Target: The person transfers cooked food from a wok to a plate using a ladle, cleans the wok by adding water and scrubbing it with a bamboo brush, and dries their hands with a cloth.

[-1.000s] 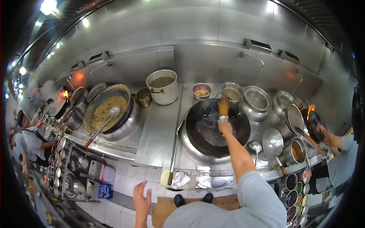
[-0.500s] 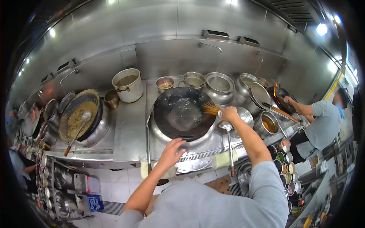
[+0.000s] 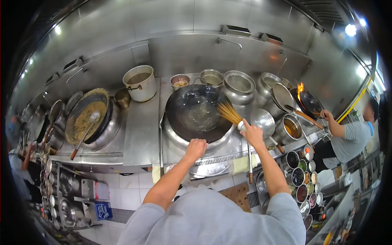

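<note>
At the left, well apart from both hands, a ladle (image 3: 94, 117) lies in a pan of brown food (image 3: 103, 127), and a tall pot (image 3: 145, 90) stands between that pan and the wok, toward the far side. The left hand (image 3: 197, 148) is at the near edge of the wok (image 3: 179, 112), about level with its middle; the knuckles are up and the fingers curl closed, apparently over the rim, though the fingertips are hidden. The left forearm slants far and right from the sleeve to reach that edge. The wok sits in a round metal ring on the stove, directly on the far side of the left hand, its dark inside showing a wet shine. Over its right side is a brush (image 3: 230, 113), its long axis running from the bristle tips, far and left inside the wok, to the handle end, near and right by the rim. The right hand (image 3: 252, 132) is much the nearer to it, closed around the handle at that near end. The right forearm slants far and slightly left, so that hand and bristles point inward across the rim. Just right of the right hand lies a skimmer (image 3: 262, 121); farther right, a co-worker (image 3: 355, 136) reaches toward a second wok (image 3: 311, 103) with a flame (image 3: 301, 90) beside it.
</note>
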Demonstrator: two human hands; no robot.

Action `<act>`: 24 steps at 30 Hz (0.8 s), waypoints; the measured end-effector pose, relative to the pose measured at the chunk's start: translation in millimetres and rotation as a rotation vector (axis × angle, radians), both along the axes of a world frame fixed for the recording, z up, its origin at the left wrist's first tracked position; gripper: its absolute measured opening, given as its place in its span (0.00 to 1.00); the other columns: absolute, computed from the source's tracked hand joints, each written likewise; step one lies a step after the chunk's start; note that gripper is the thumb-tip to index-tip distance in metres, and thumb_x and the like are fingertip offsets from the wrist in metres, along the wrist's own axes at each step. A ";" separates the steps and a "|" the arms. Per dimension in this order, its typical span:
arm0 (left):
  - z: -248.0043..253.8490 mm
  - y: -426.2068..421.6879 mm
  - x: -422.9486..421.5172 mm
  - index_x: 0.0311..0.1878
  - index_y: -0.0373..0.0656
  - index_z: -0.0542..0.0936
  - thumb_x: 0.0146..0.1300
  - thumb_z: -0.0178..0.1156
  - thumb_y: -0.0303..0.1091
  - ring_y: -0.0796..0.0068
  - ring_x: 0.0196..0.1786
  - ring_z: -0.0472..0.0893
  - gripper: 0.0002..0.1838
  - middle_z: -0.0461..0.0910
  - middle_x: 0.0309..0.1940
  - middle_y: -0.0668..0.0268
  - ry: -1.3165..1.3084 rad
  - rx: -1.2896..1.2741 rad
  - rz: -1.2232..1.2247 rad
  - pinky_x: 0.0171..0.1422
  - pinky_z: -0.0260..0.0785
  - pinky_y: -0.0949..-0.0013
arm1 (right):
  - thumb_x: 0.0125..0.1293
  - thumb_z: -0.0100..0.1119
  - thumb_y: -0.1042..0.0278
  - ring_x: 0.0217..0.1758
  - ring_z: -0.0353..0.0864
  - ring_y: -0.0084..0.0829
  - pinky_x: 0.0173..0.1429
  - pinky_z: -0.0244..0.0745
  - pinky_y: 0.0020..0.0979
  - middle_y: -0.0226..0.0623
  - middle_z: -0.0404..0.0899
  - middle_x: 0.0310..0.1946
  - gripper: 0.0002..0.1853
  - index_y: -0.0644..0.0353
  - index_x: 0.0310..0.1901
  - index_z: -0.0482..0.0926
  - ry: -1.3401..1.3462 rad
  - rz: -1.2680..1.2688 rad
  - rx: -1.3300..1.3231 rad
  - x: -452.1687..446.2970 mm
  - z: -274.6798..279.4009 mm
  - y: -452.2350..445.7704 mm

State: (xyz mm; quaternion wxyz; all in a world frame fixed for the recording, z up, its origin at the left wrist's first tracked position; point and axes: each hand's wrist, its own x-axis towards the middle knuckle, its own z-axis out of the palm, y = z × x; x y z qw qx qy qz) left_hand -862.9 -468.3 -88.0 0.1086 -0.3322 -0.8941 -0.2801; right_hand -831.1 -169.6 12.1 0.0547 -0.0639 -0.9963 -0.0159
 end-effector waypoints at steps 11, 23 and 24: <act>69.0 -56.5 48.9 0.20 0.42 0.75 0.53 0.63 0.33 0.58 0.27 0.76 0.11 0.73 0.19 0.60 0.257 0.228 -0.069 0.33 0.68 0.57 | 0.66 0.54 0.40 0.32 0.83 0.34 0.30 0.80 0.33 0.47 0.82 0.41 0.38 0.33 0.75 0.53 -0.842 0.334 -0.603 32.1 73.2 -97.8; 205.6 43.0 -29.3 0.17 0.46 0.73 0.51 0.65 0.33 0.65 0.22 0.74 0.12 0.70 0.14 0.66 0.627 0.019 -0.297 0.30 0.66 0.62 | 0.72 0.52 0.47 0.38 0.78 0.27 0.25 0.77 0.26 0.40 0.71 0.53 0.40 0.46 0.78 0.43 -0.862 0.325 -1.487 31.2 14.5 8.5; 207.9 47.6 -35.5 0.17 0.46 0.72 0.51 0.65 0.33 0.65 0.22 0.73 0.12 0.70 0.14 0.66 0.633 0.030 -0.288 0.30 0.66 0.62 | 0.71 0.52 0.46 0.37 0.78 0.27 0.25 0.77 0.26 0.40 0.70 0.55 0.41 0.46 0.78 0.43 -0.849 0.334 -1.466 23.2 -1.8 19.9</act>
